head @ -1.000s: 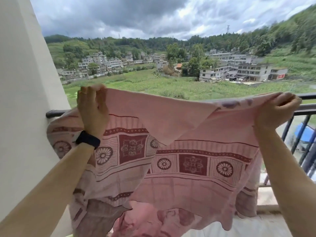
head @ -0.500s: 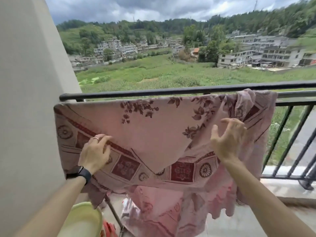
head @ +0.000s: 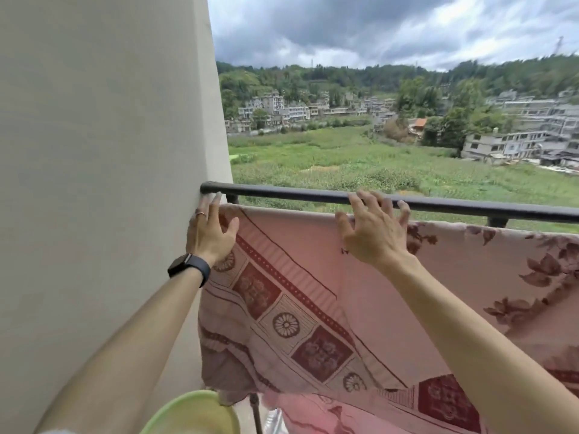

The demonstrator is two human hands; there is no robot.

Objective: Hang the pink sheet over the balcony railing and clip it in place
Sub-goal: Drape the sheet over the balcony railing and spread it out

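The pink sheet (head: 313, 255), printed with dark red squares and flowers, hangs over a lower bar just under the black top rail (head: 288, 195) of the balcony railing. My left hand (head: 210, 233) lies flat on the sheet's upper left corner beside the wall, fingers spread. About a forearm's length to the right, my right hand (head: 372, 233) rests with spread fingers on the sheet's top edge, fingertips reaching the top rail. Neither hand holds anything. No clip is visible.
A beige wall (head: 103, 183) fills the left side, meeting the rail's end. A light green basin (head: 194, 415) sits at the bottom near the wall. Beyond the railing lie green fields and buildings far below.
A second ago both hands held the sheet up by its top edge. It now hangs on the railing, and both hands have let go and moved up to its top edge, left hand at the wall.
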